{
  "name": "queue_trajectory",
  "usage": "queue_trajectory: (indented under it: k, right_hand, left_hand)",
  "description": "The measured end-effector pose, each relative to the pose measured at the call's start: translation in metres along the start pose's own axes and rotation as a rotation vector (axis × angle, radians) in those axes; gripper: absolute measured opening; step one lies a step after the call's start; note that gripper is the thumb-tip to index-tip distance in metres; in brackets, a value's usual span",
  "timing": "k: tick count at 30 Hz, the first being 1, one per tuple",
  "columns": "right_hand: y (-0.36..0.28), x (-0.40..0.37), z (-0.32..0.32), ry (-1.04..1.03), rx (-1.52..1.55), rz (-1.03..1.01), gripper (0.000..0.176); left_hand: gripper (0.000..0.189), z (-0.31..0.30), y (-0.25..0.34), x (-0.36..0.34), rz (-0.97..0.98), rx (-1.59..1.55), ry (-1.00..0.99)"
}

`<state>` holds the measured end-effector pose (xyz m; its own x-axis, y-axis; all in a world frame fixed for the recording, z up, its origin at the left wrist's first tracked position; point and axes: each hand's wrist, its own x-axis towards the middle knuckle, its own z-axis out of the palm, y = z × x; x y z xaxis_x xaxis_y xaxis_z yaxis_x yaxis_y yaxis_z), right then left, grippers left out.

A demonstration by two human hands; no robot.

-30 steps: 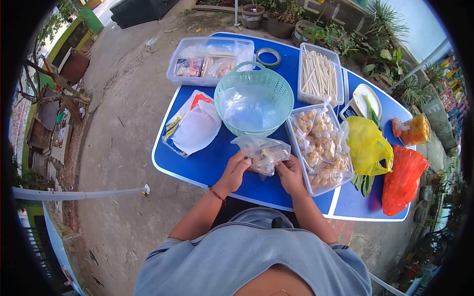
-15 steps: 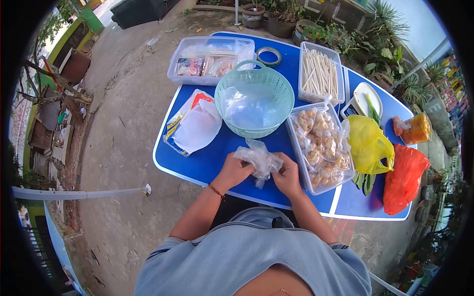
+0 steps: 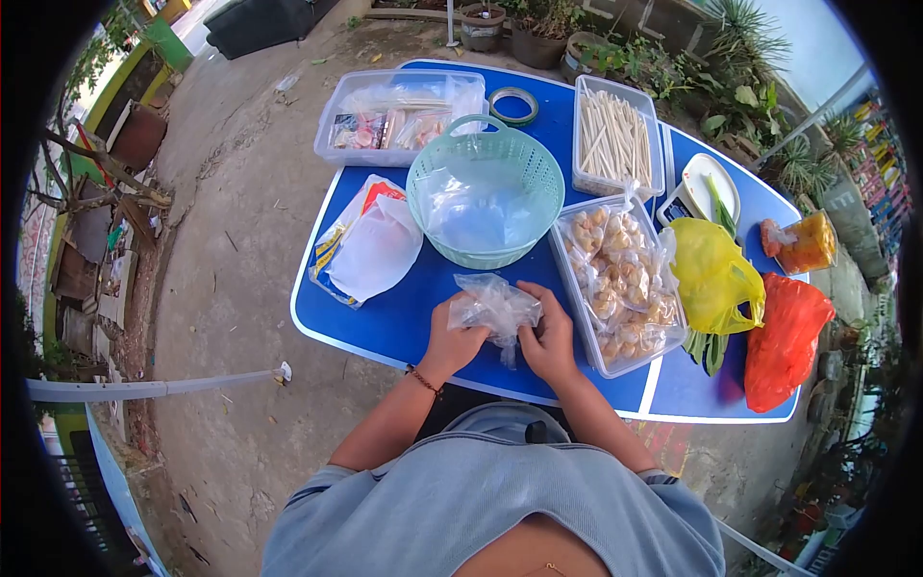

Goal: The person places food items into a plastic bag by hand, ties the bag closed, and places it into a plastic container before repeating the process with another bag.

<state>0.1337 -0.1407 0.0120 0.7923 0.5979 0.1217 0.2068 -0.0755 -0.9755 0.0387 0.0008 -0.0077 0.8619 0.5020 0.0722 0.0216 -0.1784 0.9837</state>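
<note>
My left hand (image 3: 454,338) is closed on one side of a crumpled clear plastic bag (image 3: 496,306), above the front edge of the blue table (image 3: 370,322). On the bag's other side, my right hand (image 3: 550,338) pinches its edge between thumb and fingers. Whether anything is inside the bag I cannot make out. Just beyond the hands stands a mint-green basket (image 3: 550,213) with clear plastic bags (image 3: 478,207) in it. Close to my right hand is a clear tub (image 3: 615,367) of small knotted bags (image 3: 630,279) holding tan round pieces.
Left lies a packet with white sheets (image 3: 380,250). Behind are a tub of packets (image 3: 332,144), a tape roll (image 3: 512,106) and a tub of sticks (image 3: 615,135). To the right are a scale (image 3: 707,188), yellow bag (image 3: 711,274), red bag (image 3: 784,341) and orange-filled container (image 3: 808,245).
My right hand has shifted its grip, its fingers lifting higher along the bag's side. The bag is a little more spread between my hands. The whole view has shifted slightly.
</note>
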Motion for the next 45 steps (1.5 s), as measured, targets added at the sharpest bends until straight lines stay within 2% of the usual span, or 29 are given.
queue_trajectory:
  k: [3,5,8,11,14,17,20,24,27,30,36,41,42,44,45]
  right_hand:
    - [0.002,0.000,-0.002,-0.128,-0.301,-0.129,0.034]
    - [0.003,-0.003,0.000,-0.126,-0.306,-0.120,0.033]
    - [0.005,-0.006,0.001,-0.107,-0.309,-0.205,0.032]
    - [0.003,-0.007,0.000,-0.055,-0.314,-0.232,0.029]
    - [0.007,-0.006,-0.001,-0.032,-0.287,-0.228,0.026]
    - [0.005,-0.002,0.001,-0.015,-0.275,-0.180,0.020]
    - [0.000,0.007,0.000,-0.094,-0.300,-0.031,0.021]
    - [0.002,0.016,0.000,-0.208,-0.395,0.129,0.033]
    - [0.022,0.012,0.008,-0.101,-0.327,0.043,0.035]
    - [0.022,0.013,0.011,-0.097,-0.137,0.092,0.037]
    - [0.020,0.012,0.015,0.040,-0.049,0.056,0.034]
    - [0.024,0.019,0.014,0.004,0.108,0.151,0.035]
    - [0.023,0.022,0.015,-0.003,0.180,0.186,0.035]
    - [0.022,0.024,0.012,-0.003,0.091,0.149,0.032]
    - [0.022,0.023,0.010,-0.004,0.046,0.131,0.031]
  left_hand:
    - [0.023,0.000,-0.007,-0.002,0.119,-0.025,0.016]
    - [0.022,0.001,-0.009,-0.002,0.180,0.014,0.022]
    - [0.020,0.014,-0.004,0.004,0.442,0.256,0.164]
    - [0.030,0.012,0.006,0.001,0.179,0.393,-0.114]
    - [0.030,0.013,0.004,0.006,0.072,0.437,-0.218]
    - [0.029,0.017,-0.006,0.006,0.274,0.471,-0.120]
    - [0.027,0.015,-0.013,0.011,0.273,0.481,-0.085]
    - [0.022,0.017,-0.013,0.017,0.258,0.381,-0.005]
    - [0.020,0.018,-0.009,0.019,0.280,0.307,0.009]
    - [0.018,0.018,-0.011,0.017,0.278,0.291,0.014]
    - [0.017,0.021,-0.012,0.017,0.337,0.246,0.066]
    - [0.021,0.027,-0.015,0.023,0.377,0.128,0.156]
    - [0.023,0.024,-0.013,0.023,0.261,0.097,0.138]
    - [0.028,0.017,-0.004,0.022,0.034,0.037,0.107]
    - [0.030,0.017,-0.003,0.022,0.055,0.021,0.152]
